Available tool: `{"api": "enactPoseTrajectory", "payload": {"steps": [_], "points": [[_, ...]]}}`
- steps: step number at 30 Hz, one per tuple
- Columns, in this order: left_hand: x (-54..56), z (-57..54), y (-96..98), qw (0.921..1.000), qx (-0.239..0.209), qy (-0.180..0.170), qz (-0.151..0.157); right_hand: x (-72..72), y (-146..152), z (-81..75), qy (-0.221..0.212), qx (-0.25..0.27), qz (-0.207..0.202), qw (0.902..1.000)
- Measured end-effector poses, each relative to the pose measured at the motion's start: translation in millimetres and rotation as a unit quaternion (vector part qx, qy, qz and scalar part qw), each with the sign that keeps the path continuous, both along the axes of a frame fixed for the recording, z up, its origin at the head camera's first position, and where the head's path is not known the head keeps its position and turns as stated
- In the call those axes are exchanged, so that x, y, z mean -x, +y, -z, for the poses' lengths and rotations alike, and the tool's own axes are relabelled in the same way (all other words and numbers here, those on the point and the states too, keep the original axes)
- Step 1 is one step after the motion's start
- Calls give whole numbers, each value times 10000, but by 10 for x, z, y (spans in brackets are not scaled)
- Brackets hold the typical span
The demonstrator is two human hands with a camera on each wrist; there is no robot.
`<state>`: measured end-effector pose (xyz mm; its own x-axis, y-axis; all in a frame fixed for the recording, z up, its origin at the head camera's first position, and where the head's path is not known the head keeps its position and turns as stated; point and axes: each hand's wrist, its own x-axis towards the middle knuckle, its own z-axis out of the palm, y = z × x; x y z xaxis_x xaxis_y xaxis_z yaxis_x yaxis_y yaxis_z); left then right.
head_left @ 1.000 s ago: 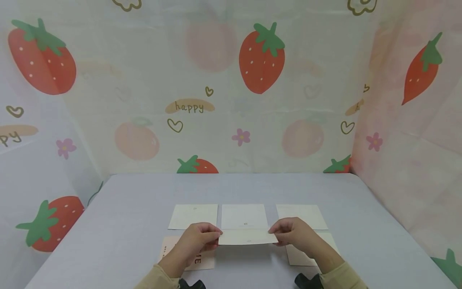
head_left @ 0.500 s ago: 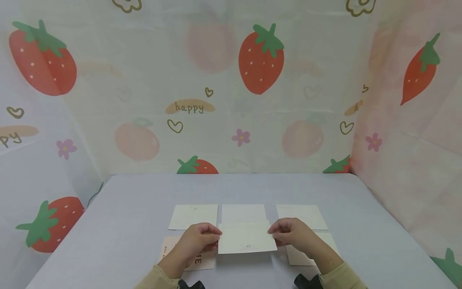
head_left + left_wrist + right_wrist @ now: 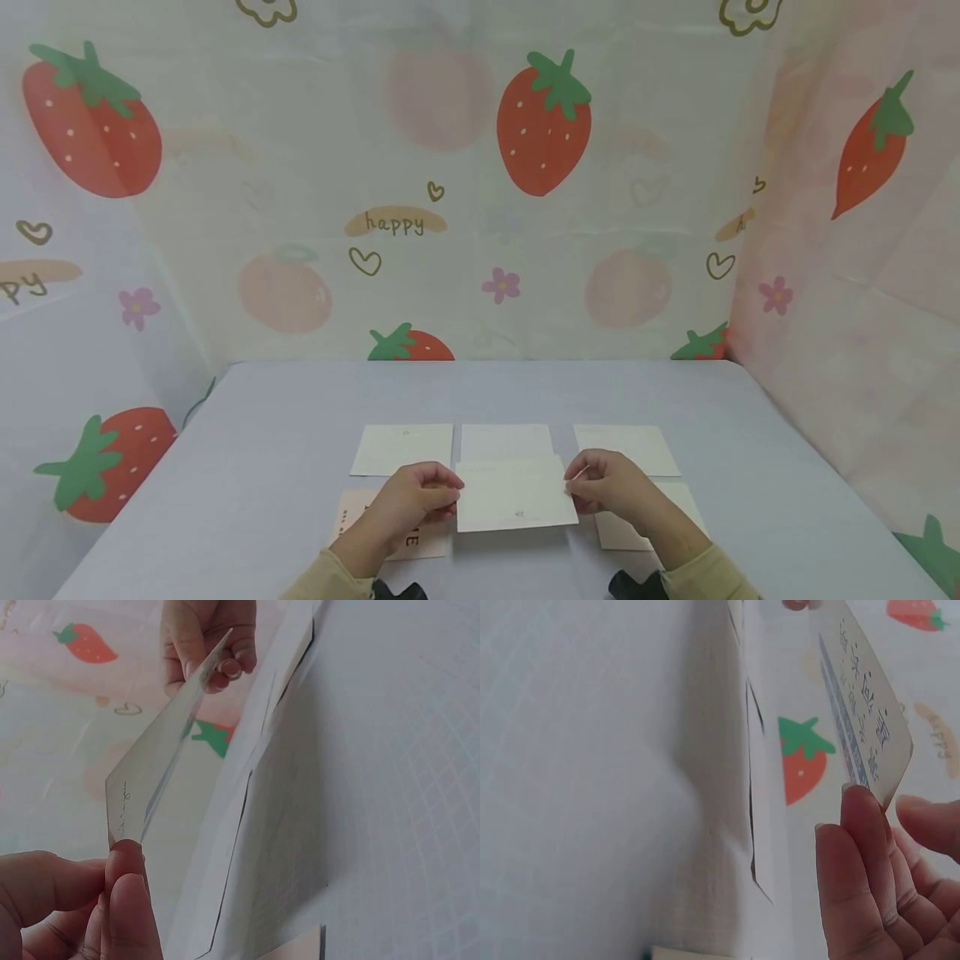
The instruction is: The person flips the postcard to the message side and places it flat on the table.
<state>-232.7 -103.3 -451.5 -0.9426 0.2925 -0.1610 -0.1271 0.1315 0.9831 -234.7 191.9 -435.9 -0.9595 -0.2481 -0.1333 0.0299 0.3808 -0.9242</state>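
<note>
A cream card (image 3: 517,496) is held up over the table at its two short ends, its broad face toward the head camera with a small mark near the lower edge. My left hand (image 3: 412,500) pinches its left end between thumb and fingers. At the right end is my right hand (image 3: 611,492), fingertips on the card and thumb close by the corner. The right wrist view shows dark blue characters and a blue band on the far face of the card (image 3: 866,697). Small script runs along the near face of the card (image 3: 124,802) in the left wrist view.
Several cards lie on the white table (image 3: 262,450): a back row with a left card (image 3: 401,450), middle card (image 3: 506,442) and right card (image 3: 630,446). A pinkish lettered card (image 3: 420,546) and another pale card (image 3: 618,533) lie nearer, partly under my hands.
The held card has tilted from nearly edge-on to showing its broad face, its lower edge dropping toward me. Both hands stay nearly in place, the right shifting slightly outward.
</note>
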Motion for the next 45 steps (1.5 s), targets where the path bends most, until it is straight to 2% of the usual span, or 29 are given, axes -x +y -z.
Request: {"api": "enactPoseTrajectory", "payload": {"steps": [8, 25, 32, 45], "points": [[-18, -7, 13, 10000, -6, -21, 56, -10, -45, -7, -137, 61, 423, 9990], [-28, 1, 7, 9997, 139, -90, -169, -18, -46, 36, -244, 140, 170, 9995], [-37, 5, -7, 9999, 27, -132, -27, -29, -51, 41, -297, 112, 182, 9993], [-46, 3, -18, 9994, 276, -222, 51, -40, -96, 99, -337, -232, 336, 9986]]}}
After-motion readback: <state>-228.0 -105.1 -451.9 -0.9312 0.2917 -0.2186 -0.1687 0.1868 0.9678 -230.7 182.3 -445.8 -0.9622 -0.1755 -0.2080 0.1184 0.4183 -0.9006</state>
